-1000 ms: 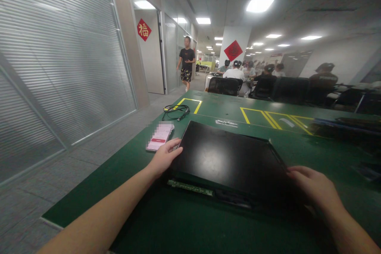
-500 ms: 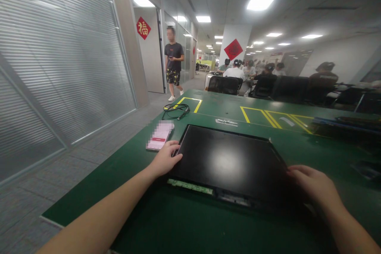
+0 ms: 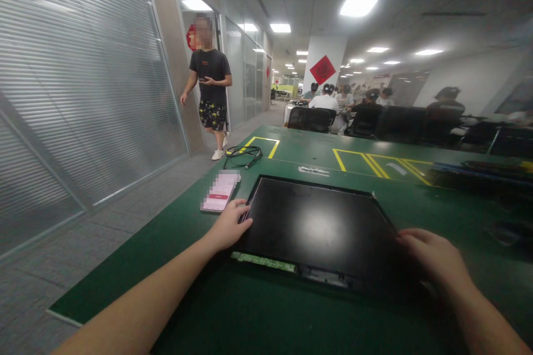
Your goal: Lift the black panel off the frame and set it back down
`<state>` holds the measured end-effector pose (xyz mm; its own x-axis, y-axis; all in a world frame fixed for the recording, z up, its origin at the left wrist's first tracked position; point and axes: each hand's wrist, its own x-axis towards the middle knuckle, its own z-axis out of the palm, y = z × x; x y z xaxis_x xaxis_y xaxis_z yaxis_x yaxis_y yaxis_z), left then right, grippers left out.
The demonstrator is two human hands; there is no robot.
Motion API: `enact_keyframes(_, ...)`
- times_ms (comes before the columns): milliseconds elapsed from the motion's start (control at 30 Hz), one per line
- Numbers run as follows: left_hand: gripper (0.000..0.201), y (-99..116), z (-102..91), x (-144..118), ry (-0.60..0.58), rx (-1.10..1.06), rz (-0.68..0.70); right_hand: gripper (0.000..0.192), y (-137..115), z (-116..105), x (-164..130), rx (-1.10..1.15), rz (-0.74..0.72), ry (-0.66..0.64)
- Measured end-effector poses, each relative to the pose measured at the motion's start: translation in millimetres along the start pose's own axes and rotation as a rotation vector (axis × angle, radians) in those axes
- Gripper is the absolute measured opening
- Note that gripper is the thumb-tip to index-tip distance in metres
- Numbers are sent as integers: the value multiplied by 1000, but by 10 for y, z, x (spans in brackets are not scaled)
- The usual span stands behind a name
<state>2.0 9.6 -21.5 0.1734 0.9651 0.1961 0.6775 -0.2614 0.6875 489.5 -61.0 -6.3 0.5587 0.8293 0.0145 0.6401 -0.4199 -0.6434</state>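
On the green table (image 3: 233, 310), the black panel (image 3: 316, 227) is lying flat now, far edge down on the mat; a second ago that edge was tilted up off the surface, so it is looking like the panel has just been lowered and is resting on its own weight. Both hands are staying at its near corners. Left hand (image 3: 227, 226) is lying open over the near-left corner, fingers spread on the edge, touching but not gripping as far as I can see. Right hand (image 3: 433, 258) is sitting at the near-right corner, fingers curled over the edge; cannot tell whether it is actually clamping or just resting. Panel is sitting between the two hands, reaching away from the person, with a green circuit strip (image 3: 263, 261) showing along its near edge. Phone (image 3: 220, 191) is lying just left of the panel, near the left fingertips but apart. Coiled black cable (image 3: 244, 156) is sitting further back by the yellow floor-style markings (image 3: 366, 162). Person in a black shirt (image 3: 210, 101) is walking closer along the corridor on the left, holding something small in both hands.
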Motion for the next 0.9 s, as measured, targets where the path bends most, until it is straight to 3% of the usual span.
enact_keyframes(267, 34, -3, 9, 0, 19, -97, -59, 27, -70, -20, -38, 36, 74, -26)
enact_keyframes(667, 31, -57, 50, 23, 45, -197, -126, 30, 72, 13, 40, 141, 82, -33)
enact_keyframes(900, 45, -9, -16, -9, 1, -189, -96, 29, 27, -5, 21, 99, 82, -51)
